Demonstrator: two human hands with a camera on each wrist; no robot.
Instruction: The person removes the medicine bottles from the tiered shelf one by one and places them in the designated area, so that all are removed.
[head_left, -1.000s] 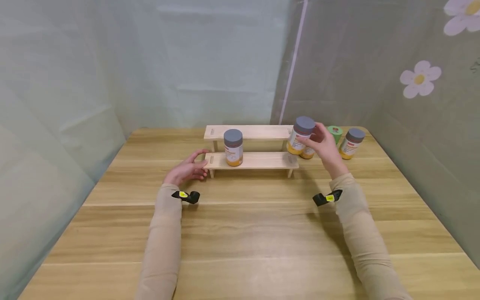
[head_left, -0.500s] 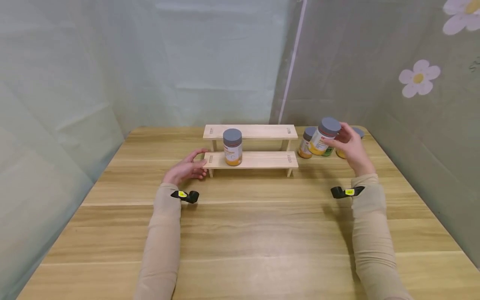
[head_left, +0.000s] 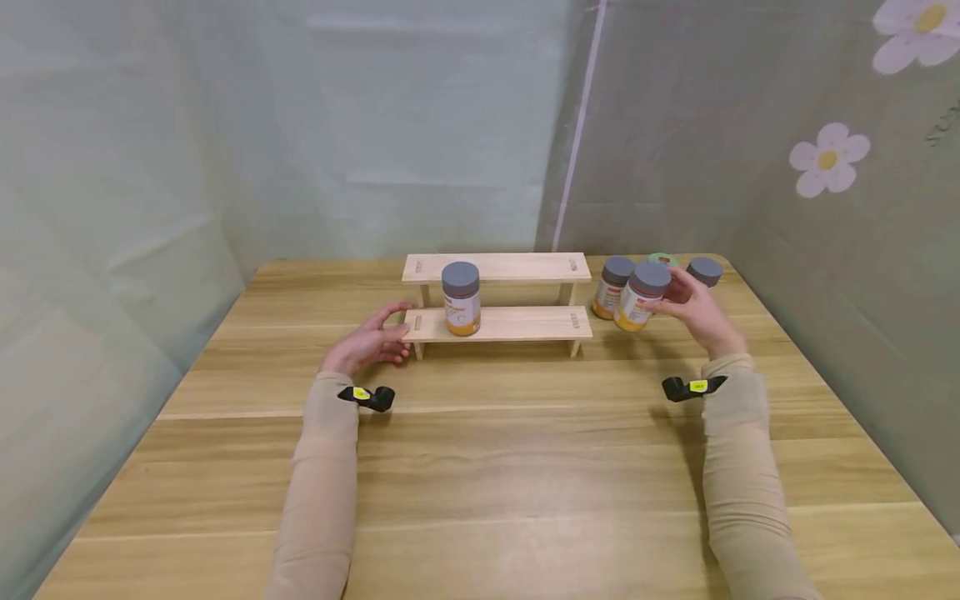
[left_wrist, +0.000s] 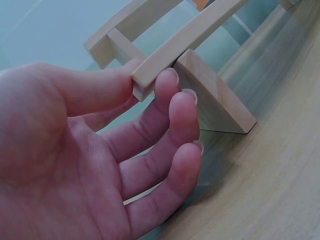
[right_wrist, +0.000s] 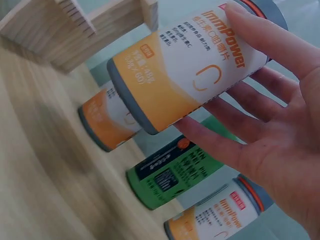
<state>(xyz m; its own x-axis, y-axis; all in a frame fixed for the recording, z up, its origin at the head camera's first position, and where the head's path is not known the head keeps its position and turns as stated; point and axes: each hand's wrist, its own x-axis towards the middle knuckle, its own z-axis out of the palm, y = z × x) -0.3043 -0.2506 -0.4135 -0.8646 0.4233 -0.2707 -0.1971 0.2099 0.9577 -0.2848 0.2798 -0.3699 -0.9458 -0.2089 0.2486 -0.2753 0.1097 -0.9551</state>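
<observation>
My left hand (head_left: pixel 367 342) grips the left end of a two-tier wooden shelf (head_left: pixel 525 322). Its thumb and curled fingers pinch the end of the lower board (left_wrist: pixel 165 62), as the left wrist view shows. To the right of the shelf, my right hand (head_left: pixel 703 315) holds a vitamin C bottle (head_left: pixel 636 310) with a grey cap between thumb and fingers. The bottle is tilted, its base apparently just above the table. Another such bottle (head_left: pixel 461 307) stands upright on the lower board, left of its middle.
Behind the held bottle stand a grey-capped bottle (head_left: pixel 609 293), a green bottle (right_wrist: pixel 172 172) and another grey-capped bottle (head_left: pixel 705 270), partly hidden by the right hand. The wooden table (head_left: pixel 510 467) meets hanging cloth (head_left: pixel 420 125) at the back and sides.
My right hand has carried the bottle rightward from the shelf's right end, then lowered it in front of the other bottles. The left hand stays on the shelf; the view has shifted slightly.
</observation>
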